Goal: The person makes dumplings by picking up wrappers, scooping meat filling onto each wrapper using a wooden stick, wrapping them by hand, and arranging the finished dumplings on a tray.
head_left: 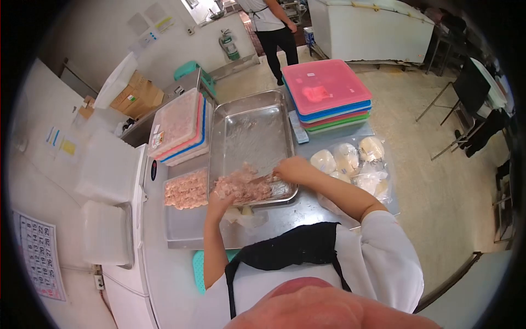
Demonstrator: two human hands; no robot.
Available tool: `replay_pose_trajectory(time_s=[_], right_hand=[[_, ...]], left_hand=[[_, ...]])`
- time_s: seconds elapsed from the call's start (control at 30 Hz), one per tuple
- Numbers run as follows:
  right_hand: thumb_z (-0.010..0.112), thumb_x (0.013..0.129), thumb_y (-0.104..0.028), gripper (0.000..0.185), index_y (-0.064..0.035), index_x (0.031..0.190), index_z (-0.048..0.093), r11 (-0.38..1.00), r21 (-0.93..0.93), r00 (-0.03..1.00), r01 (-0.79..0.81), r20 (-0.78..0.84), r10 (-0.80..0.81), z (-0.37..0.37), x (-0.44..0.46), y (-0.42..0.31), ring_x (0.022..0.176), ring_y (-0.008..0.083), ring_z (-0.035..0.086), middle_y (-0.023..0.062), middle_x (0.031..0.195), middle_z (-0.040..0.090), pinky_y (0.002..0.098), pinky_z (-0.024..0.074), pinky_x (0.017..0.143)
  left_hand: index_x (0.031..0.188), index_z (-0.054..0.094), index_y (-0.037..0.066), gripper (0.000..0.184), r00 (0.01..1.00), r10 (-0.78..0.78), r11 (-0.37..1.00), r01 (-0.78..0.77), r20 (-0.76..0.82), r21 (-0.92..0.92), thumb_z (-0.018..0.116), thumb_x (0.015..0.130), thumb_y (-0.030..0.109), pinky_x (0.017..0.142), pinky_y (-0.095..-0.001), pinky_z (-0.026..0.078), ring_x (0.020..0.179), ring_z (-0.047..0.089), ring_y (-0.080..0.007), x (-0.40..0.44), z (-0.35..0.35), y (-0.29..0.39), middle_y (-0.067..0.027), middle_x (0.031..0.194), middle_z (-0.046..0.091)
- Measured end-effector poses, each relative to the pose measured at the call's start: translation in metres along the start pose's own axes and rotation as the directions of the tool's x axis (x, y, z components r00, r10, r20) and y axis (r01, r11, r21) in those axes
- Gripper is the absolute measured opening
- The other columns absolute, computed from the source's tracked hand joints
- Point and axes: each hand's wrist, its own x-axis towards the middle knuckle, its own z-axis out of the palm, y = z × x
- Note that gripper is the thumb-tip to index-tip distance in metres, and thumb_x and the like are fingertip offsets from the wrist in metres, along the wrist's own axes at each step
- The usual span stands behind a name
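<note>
A deep metal tray (253, 104) lies before me, with pale pink ground meat (249, 189) heaped at its near end. My left hand (220, 203) is at the tray's near left corner, fingers curled around some of the meat. My right hand (286, 170) reaches over the right side of the heap. Its fingers are closed around a thin tool whose kind I cannot make out. Left of the tray, a shallow container (183, 225) bears rows of portioned meat (187, 189). Meat hides parts of the fingers of both hands.
Lidded containers (174, 123) are stacked at the left, and a pink-topped stack of coloured lids or trays (327, 85) stands at the far right. Bagged pale rounds (346, 159) lie near my right forearm. Another person (274, 33) stands beyond the table, near a white chest freezer (378, 33).
</note>
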Motion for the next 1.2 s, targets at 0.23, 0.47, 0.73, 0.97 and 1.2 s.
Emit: replay_pose_trajectory(time_s=[0.23, 0.47, 0.73, 0.97, 1.2], right_hand=[[0.053, 0.091, -0.037, 0.034, -0.0178, 0.116, 0.065, 0.91, 0.365, 0.98, 0.198, -0.084, -0.179, -0.045, -0.022, -0.029, 0.086, 0.0372, 0.063, 0.017, 0.096, 0.067, 0.0443, 0.0494, 0.075], [0.053, 0.092, -0.037, 0.029, -0.0196, 0.112, 0.064, 0.981, 0.054, 0.965, 0.189, -0.195, -0.175, -0.075, -0.038, -0.045, 0.078, 0.0326, 0.062, 0.0114, 0.081, 0.062, 0.0427, 0.0495, 0.066], [0.054, 0.092, -0.035, 0.029, -0.0177, 0.113, 0.064, 0.984, 0.099, 0.97, 0.15, -0.209, -0.127, -0.11, -0.052, -0.053, 0.079, 0.033, 0.061, 0.0115, 0.081, 0.061, 0.0422, 0.0482, 0.067], [0.056, 0.091, -0.029, 0.026, -0.0145, 0.111, 0.064, 0.97, 0.204, 0.982, 0.131, -0.161, -0.099, -0.061, -0.046, -0.088, 0.081, 0.0349, 0.061, 0.0148, 0.085, 0.063, 0.041, 0.0484, 0.069], [0.061, 0.091, -0.021, 0.03, -0.0029, 0.115, 0.063, 0.879, 0.476, 0.953, -0.018, -0.257, 0.159, -0.031, -0.046, -0.098, 0.08, 0.0193, 0.061, 0.0099, 0.094, 0.067, 0.0305, 0.0472, 0.072]], left_hand=[[0.109, 0.063, 0.004, 0.037, 0.954, 0.269, 0.93, -0.293, 0.135, 0.221, 0.073, 0.076, 0.015, 0.07, -0.0261, 0.048, 0.077, 0.058, -0.0106, 0.008, 0.006, 0.018, -0.0011, 0.09, 0.064], [0.108, 0.062, 0.002, 0.046, 0.968, 0.153, 0.977, -0.178, 0.2, 0.116, 0.08, 0.069, 0.018, 0.087, -0.0311, 0.046, 0.095, 0.06, -0.0175, 0.015, 0.019, 0.038, -0.0072, 0.103, 0.065], [0.102, 0.065, 0.004, 0.036, 0.946, 0.303, 0.933, -0.319, 0.113, 0.168, 0.076, 0.072, 0.021, 0.083, -0.034, 0.047, 0.091, 0.061, -0.0206, 0.003, 0.006, 0.035, -0.0102, 0.098, 0.066], [0.107, 0.063, 0.005, 0.04, 0.928, 0.34, 0.899, -0.368, 0.149, 0.237, 0.077, 0.072, 0.018, 0.081, -0.0313, 0.047, 0.084, 0.061, -0.0192, 0.007, -0.024, -0.005, -0.0076, 0.1, 0.063], [0.103, 0.063, 0.005, 0.044, 0.943, 0.28, 0.906, -0.322, 0.18, 0.274, 0.081, 0.067, 0.023, 0.079, -0.0317, 0.047, 0.09, 0.06, -0.0204, -0.013, -0.121, -0.032, -0.0092, 0.098, 0.063]])
